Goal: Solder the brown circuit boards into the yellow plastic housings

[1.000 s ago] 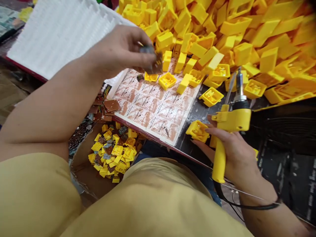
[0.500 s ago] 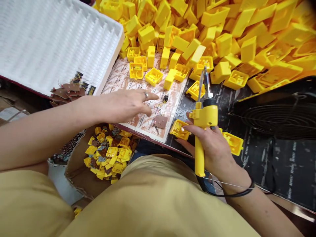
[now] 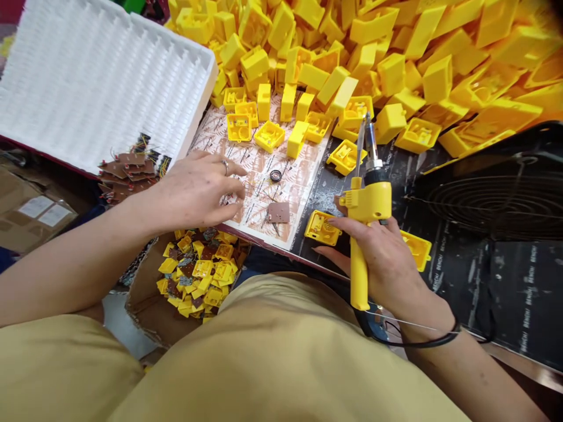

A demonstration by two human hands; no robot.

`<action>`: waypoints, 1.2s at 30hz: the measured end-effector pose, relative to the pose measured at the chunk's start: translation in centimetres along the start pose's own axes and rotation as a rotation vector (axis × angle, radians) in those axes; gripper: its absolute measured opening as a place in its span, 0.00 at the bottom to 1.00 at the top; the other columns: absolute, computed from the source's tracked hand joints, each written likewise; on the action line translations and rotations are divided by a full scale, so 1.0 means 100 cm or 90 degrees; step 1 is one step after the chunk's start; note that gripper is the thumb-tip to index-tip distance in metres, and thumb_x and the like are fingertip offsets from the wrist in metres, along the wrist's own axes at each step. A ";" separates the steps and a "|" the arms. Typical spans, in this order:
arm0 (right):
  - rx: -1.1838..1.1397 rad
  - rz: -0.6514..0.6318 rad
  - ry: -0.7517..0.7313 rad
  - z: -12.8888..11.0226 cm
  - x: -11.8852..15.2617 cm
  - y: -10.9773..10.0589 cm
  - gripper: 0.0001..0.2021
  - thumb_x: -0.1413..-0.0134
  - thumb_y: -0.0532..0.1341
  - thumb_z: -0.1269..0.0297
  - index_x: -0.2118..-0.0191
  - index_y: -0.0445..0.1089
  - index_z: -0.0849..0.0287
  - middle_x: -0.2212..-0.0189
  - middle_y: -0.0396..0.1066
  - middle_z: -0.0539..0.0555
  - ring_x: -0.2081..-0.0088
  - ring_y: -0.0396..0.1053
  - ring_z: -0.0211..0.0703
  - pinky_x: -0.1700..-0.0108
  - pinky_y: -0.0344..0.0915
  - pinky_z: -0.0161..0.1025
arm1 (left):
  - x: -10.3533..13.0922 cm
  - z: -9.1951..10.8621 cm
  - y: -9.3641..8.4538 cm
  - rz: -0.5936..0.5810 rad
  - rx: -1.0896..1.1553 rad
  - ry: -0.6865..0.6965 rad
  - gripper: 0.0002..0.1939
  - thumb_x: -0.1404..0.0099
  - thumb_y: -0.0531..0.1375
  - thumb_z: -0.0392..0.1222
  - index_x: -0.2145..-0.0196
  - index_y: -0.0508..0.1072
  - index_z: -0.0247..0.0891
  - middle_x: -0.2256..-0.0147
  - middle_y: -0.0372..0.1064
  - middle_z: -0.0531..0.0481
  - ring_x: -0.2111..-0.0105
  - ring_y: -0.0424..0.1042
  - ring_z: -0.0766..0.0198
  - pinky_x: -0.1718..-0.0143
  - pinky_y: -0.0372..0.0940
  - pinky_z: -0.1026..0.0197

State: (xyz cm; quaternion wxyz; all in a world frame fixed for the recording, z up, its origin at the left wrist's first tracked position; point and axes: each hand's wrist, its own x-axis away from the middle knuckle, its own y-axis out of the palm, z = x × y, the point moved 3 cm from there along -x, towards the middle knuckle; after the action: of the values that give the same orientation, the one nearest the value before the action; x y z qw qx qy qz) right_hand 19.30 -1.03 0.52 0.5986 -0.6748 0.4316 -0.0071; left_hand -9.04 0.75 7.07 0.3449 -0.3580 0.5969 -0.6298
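My right hand [image 3: 380, 252] is wrapped round a yellow soldering gun [image 3: 367, 202], its metal tip pointing away from me. The thumb of that hand is close to an open yellow plastic case [image 3: 323, 227]; whether they touch I cannot tell. My left hand [image 3: 202, 187] hovers over the patterned sheet with fingers apart and nothing visible in them. Just right of its fingertips lie a small round black speaker-like part [image 3: 275, 176] with thin wires and a brown circuit board [image 3: 278, 213].
Yellow cases [image 3: 334, 82] are heaped along the back. A white foam tray [image 3: 105, 76] stands at left, with stacked brown boards [image 3: 129, 170] at its near edge. Below the table edge, a cardboard box [image 3: 147, 308] holds yellow pieces. A black fan [image 3: 497, 193] is at right.
My left hand has drawn back to the left, away from the round black part, which now shows its round face. My right hand still holds the soldering gun in nearly the same place.
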 end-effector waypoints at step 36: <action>0.023 0.055 0.031 -0.005 0.002 0.003 0.21 0.39 0.66 0.64 0.43 0.62 0.54 0.65 0.73 0.50 0.65 0.74 0.45 0.50 0.72 0.49 | 0.011 0.062 0.043 0.159 0.135 0.397 0.15 0.32 0.56 0.32 0.51 0.76 0.40 0.49 0.77 0.45 0.45 0.75 0.58 0.35 0.62 0.47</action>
State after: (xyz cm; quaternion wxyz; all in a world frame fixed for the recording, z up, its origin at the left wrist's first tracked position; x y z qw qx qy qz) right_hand 18.94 -1.52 0.35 0.6000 -0.6439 0.4748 -0.0054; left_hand -4.28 -3.56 3.03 0.2558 -0.0346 0.6439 -0.7203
